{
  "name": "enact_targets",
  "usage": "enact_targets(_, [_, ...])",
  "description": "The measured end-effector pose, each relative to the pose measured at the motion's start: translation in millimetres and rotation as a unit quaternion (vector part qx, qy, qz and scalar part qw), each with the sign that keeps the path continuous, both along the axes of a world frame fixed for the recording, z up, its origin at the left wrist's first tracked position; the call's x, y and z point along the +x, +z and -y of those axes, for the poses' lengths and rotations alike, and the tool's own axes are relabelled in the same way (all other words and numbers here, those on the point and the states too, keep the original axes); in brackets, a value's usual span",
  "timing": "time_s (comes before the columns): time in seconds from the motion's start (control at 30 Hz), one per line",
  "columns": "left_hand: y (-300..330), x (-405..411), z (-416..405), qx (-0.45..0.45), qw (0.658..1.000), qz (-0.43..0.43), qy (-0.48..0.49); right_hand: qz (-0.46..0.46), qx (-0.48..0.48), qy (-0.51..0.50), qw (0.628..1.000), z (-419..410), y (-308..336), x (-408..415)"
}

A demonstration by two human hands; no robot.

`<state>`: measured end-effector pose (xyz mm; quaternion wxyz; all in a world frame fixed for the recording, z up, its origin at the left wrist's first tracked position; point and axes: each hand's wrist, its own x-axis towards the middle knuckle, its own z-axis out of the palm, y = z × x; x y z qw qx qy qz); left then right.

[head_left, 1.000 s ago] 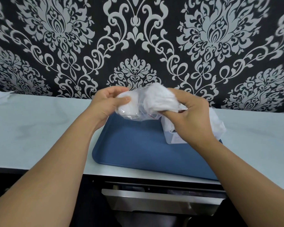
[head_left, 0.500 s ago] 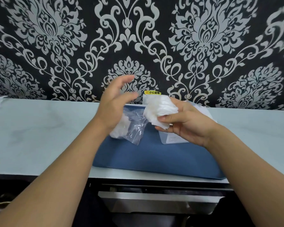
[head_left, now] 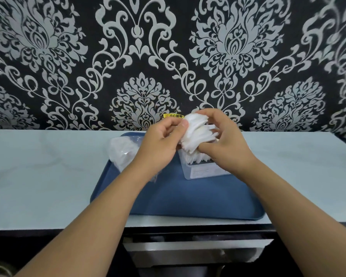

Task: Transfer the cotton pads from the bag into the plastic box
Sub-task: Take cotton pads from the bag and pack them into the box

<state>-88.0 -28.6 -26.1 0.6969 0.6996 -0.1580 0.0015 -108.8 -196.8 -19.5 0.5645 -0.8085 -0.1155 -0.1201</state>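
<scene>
A thick stack of white cotton pads is held above the clear plastic box, which stands on the blue tray and holds more pads. My right hand grips the stack from the right and below. My left hand pinches its left side with thumb and fingers. The clear bag, with some pads left inside, lies on the tray's far left corner, behind my left wrist.
The tray sits on a pale countertop against a black and silver patterned wall. A yellow warning sticker shows on the wall behind my hands. A metal drawer front lies below the counter edge.
My left hand let go of the bag, which now lies on the tray. It moved right to join my right hand on the stack of pads over the box.
</scene>
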Motion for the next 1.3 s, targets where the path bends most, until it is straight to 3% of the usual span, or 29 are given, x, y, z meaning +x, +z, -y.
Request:
enact_targets(0.17, [-1.9,-1.1,8.4,0.071,0.995,0.066,0.013,0.009,-0.025,-0.008,1.000,4.9,-0.9,-5.2])
enact_targets(0.43, [-6.1,5.5,8.4,-0.032,0.999,-0.038,0.020,0.011,0.019,-0.026,0.999,6.8,-3.3,-5.4])
enact_targets(0.67, [-9.8,6.6,11.6,-0.046,0.997,-0.057,0.027,0.034,-0.045,0.008,0.998,10.9,-6.2,-3.1])
enact_targets(0.73, [-10.7,8.3,11.9,-0.056,0.995,-0.067,0.043,0.023,-0.016,0.019,0.999,15.6,-2.9,-1.8])
enact_targets(0.87, [-14.6,12.7,8.2,-0.041,0.997,-0.054,0.034,-0.036,0.164,0.113,0.979,23.3,5.0,-2.9])
enact_targets(0.9, [-14.7,11.7,7.7,-0.027,0.998,-0.045,0.021,-0.052,0.173,0.130,0.975,22.0,5.3,-3.5])
enact_targets(1.3, [-7.5,4.6,8.8,-0.027,0.994,-0.096,-0.038,-0.075,0.026,0.059,0.995,19.0,5.3,-1.7])
